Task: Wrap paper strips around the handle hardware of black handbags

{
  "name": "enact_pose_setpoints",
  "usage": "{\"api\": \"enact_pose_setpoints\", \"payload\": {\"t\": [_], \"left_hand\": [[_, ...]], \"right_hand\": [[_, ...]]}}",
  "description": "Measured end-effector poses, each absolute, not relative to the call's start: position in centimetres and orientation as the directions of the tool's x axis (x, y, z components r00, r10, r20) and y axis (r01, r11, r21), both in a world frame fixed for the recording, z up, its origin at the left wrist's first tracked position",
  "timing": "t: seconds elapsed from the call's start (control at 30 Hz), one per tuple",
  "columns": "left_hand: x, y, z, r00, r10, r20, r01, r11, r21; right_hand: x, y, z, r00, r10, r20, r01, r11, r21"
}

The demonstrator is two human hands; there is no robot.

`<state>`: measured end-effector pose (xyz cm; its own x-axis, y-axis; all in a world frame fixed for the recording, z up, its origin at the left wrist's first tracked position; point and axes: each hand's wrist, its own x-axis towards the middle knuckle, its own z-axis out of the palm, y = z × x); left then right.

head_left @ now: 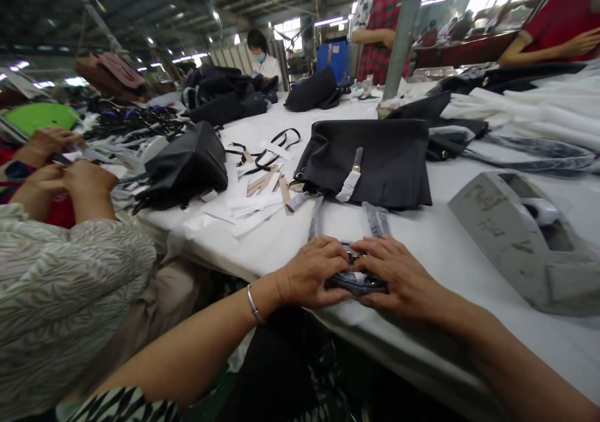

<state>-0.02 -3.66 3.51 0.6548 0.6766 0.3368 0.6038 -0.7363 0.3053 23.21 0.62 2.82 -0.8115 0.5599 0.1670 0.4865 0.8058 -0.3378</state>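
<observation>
A black handbag (pixel 375 159) lies on the white-covered table in front of me. A strap with a metal clasp (pixel 356 165) and white wrapping runs down its front. The bag's dark handle (pixel 357 289), wrapped in clear plastic, reaches toward me to the table's near edge. My left hand (pixel 319 272) is closed on the left side of this handle, and my right hand (pixel 396 278) on its right side. Small metal fittings show between my fingertips. The fingers hide part of the handle.
To the right stands a grey tape dispenser (pixel 510 234). Paper strips (pixel 257 203) and thin black straps (pixel 276 150) lie left of the bag. Another black bag (pixel 187 165) is farther left, near a co-worker's hands (pixel 70 175). A metal post (pixel 405 34) rises behind.
</observation>
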Motion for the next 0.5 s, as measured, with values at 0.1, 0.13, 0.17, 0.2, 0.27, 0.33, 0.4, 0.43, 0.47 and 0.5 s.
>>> {"api": "enact_pose_setpoints", "payload": {"t": [0.1, 0.13, 0.17, 0.2, 0.27, 0.33, 0.4, 0.43, 0.47, 0.5], "left_hand": [[-0.2, -3.6, 3.6, 0.646, 0.673, 0.359, 0.589, -0.739, 0.326], [-0.2, -3.6, 3.6, 0.644, 0.676, 0.358, 0.591, -0.737, 0.328], [-0.3, -3.6, 3.6, 0.645, 0.677, 0.355, 0.591, -0.736, 0.329], [-0.3, -3.6, 3.6, 0.648, 0.676, 0.351, 0.59, -0.737, 0.331], [-0.4, -3.6, 3.6, 0.657, 0.673, 0.339, 0.586, -0.739, 0.333], [-0.4, -3.6, 3.6, 0.667, 0.672, 0.321, 0.585, -0.74, 0.333], [-0.5, -3.5, 3.6, 0.679, 0.672, 0.296, 0.588, -0.739, 0.329], [-0.5, -3.5, 3.6, 0.684, 0.672, 0.284, 0.591, -0.738, 0.324], [-0.6, -3.5, 3.7, 0.687, 0.674, 0.273, 0.596, -0.737, 0.32], [-0.6, -3.5, 3.7, 0.689, 0.674, 0.265, 0.599, -0.736, 0.315]], "right_hand": [[23.2, 0.5, 2.8, -0.814, 0.553, 0.176, 0.474, 0.809, -0.347], [23.2, 0.5, 2.8, -0.815, 0.552, 0.177, 0.472, 0.81, -0.349], [23.3, 0.5, 2.8, -0.815, 0.551, 0.18, 0.47, 0.81, -0.351], [23.3, 0.5, 2.8, -0.816, 0.547, 0.185, 0.464, 0.812, -0.353], [23.5, 0.6, 3.0, -0.819, 0.534, 0.21, 0.443, 0.821, -0.362], [23.8, 0.6, 3.5, -0.816, 0.523, 0.245, 0.413, 0.825, -0.386], [24.3, 0.7, 4.0, -0.801, 0.54, 0.26, 0.409, 0.81, -0.42], [24.5, 0.7, 4.3, -0.793, 0.553, 0.254, 0.418, 0.798, -0.434], [24.7, 0.7, 4.6, -0.788, 0.565, 0.244, 0.428, 0.788, -0.443], [24.9, 0.8, 4.8, -0.786, 0.572, 0.232, 0.437, 0.781, -0.446]]}}
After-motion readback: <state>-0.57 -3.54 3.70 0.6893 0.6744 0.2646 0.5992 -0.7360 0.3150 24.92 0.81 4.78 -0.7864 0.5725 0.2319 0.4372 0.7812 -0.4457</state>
